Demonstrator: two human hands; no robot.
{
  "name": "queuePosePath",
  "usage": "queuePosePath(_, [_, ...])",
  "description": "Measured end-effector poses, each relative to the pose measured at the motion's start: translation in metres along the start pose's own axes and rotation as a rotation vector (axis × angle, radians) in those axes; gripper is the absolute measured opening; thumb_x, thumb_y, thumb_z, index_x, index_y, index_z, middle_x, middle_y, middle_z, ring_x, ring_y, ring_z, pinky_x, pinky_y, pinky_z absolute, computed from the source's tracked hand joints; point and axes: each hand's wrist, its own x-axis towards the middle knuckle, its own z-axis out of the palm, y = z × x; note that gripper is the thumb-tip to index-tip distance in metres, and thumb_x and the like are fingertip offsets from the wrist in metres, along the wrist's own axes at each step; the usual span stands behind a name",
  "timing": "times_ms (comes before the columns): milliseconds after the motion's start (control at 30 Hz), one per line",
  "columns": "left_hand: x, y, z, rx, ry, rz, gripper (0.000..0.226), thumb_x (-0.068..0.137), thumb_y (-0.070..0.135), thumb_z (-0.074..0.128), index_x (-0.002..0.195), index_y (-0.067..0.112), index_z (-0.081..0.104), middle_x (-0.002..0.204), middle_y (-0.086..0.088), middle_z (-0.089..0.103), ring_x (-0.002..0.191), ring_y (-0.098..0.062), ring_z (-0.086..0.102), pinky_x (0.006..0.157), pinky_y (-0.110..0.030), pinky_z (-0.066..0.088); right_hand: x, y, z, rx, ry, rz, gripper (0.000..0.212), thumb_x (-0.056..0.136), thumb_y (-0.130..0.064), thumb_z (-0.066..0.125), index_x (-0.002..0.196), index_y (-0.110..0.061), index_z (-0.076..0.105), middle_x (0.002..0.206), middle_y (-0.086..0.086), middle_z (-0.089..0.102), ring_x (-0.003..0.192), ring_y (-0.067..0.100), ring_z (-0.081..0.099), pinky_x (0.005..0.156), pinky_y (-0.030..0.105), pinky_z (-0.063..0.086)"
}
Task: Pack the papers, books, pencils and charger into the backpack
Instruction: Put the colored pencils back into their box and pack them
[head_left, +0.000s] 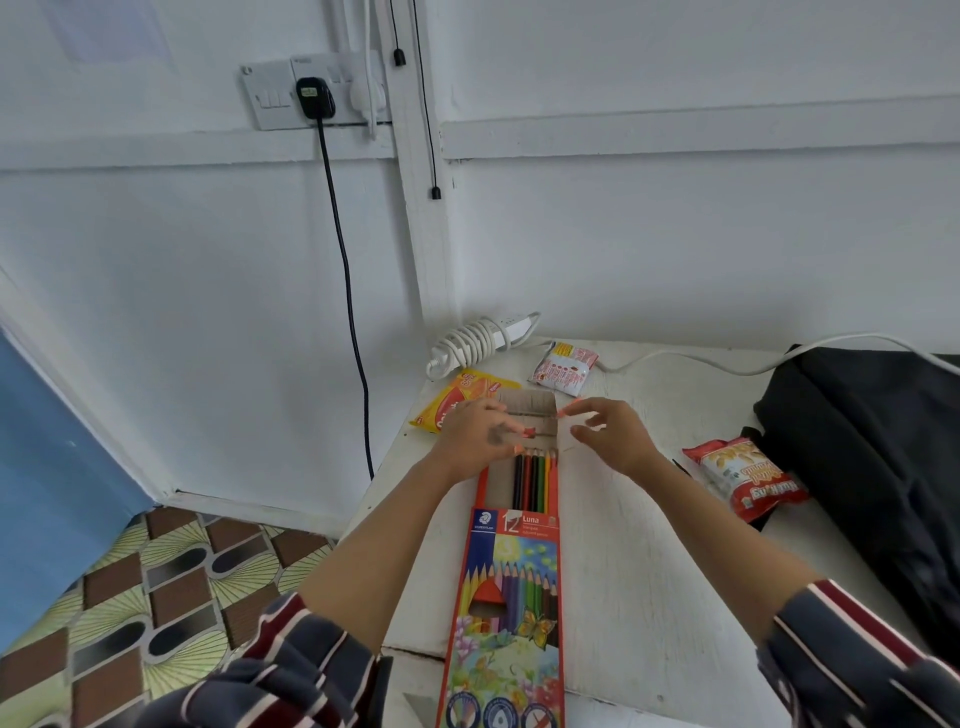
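A black plug is seen in a wall socket at the upper left, and its black cable is hung down the white wall toward a patterned floor. At the far corner of the white table a white power strip is laid with its cord wound round it. Just in front of it an orange and yellow snack packet is partly covered by the left hand; its print cannot be read.

The left hand is placed at the open far end of the pencil box, with its fingers bent over the box's left edge. Because of blur, it cannot be told whether anything is pinched. The box is laid lengthwise on the table, and "STAEDTLER", "12" and "Luna" are printed on its orange front above drawn pencils and a butterfly. Coloured pencils are exposed in the opened part, and the cardboard flap is folded back.

The right hand is held beside the flap, fingers apart and loosely curved, one fingertip at the flap's right edge. Behind it a white and red sachet is laid. Further right, a red and white snack packet is rested against the black backpack, which is set on the table's right side with a white cable running behind it.
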Motion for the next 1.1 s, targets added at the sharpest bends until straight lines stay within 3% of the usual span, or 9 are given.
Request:
queuePosePath(100, [0.002,0.000,0.000,0.021,0.002,0.007,0.031,0.081,0.027,0.069,0.112,0.022,0.067,0.132,-0.003,0.051,0.125,-0.020,0.040,0.104,-0.036,0.028,0.013,0.006,-0.004,-0.166,0.023,-0.015,0.027,0.089,-0.008,0.058,0.115,-0.017,0.063,0.131,0.002,0.055,0.111,0.018,0.053,0.085,0.023,0.041])
queuePosePath(200, [0.006,-0.001,0.001,0.050,0.010,0.012,0.031,0.082,0.028,0.068,0.113,0.023,0.067,0.133,-0.002,0.051,0.126,-0.020,0.039,0.106,-0.037,0.026,0.027,0.011,-0.002,-0.306,-0.053,-0.074,0.036,0.089,-0.006,0.055,0.124,-0.015,0.057,0.139,0.004,0.048,0.126,0.021,0.044,0.103,0.031,0.037])
queuePosePath(267, [0.008,-0.002,0.002,0.085,0.002,0.021,0.032,0.083,0.030,0.066,0.115,0.023,0.066,0.133,-0.001,0.050,0.127,-0.019,0.037,0.105,-0.036,0.023,0.034,0.010,0.000,-0.415,-0.108,-0.117,0.040,0.091,-0.006,0.053,0.129,-0.018,0.054,0.142,0.004,0.045,0.130,0.023,0.039,0.106,0.034,0.033])
queuePosePath(567, [0.011,-0.009,0.005,0.102,-0.028,0.052,0.029,0.085,0.028,0.064,0.113,0.025,0.066,0.133,0.001,0.048,0.130,-0.016,0.033,0.106,-0.031,0.018,0.045,0.010,-0.009,-0.655,-0.153,-0.229,0.019,0.087,-0.030,0.061,0.105,-0.031,0.067,0.121,0.001,0.048,0.109,0.017,0.044,0.088,0.027,0.037])
queuePosePath(767, [0.012,-0.011,0.006,0.170,-0.080,0.038,0.031,0.084,0.033,0.065,0.114,0.028,0.065,0.137,0.004,0.045,0.133,-0.016,0.029,0.109,-0.035,0.015,0.045,0.014,-0.030,-0.810,-0.202,-0.171,0.019,0.089,-0.027,0.060,0.107,-0.032,0.064,0.107,0.001,0.049,0.103,0.015,0.049,0.087,0.026,0.035])
queuePosePath(967, [0.012,-0.007,0.007,0.193,-0.104,0.015,0.030,0.085,0.033,0.064,0.114,0.030,0.064,0.137,0.005,0.043,0.133,-0.018,0.027,0.111,-0.040,0.013,0.042,0.017,-0.049,-0.968,-0.168,-0.014,0.024,0.095,-0.018,0.050,0.105,-0.036,0.062,0.099,-0.003,0.061,0.078,0.012,0.053,0.066,0.021,0.036])
queuePosePath(1100, [0.010,-0.005,0.006,0.185,-0.110,-0.003,0.031,0.085,0.032,0.064,0.115,0.029,0.063,0.139,0.004,0.042,0.135,-0.018,0.025,0.113,-0.041,0.010,0.041,0.017,-0.052,-0.985,-0.155,0.063,0.030,0.093,-0.010,0.047,0.111,-0.030,0.061,0.110,0.000,0.059,0.093,0.018,0.060,0.068,0.023,0.042])
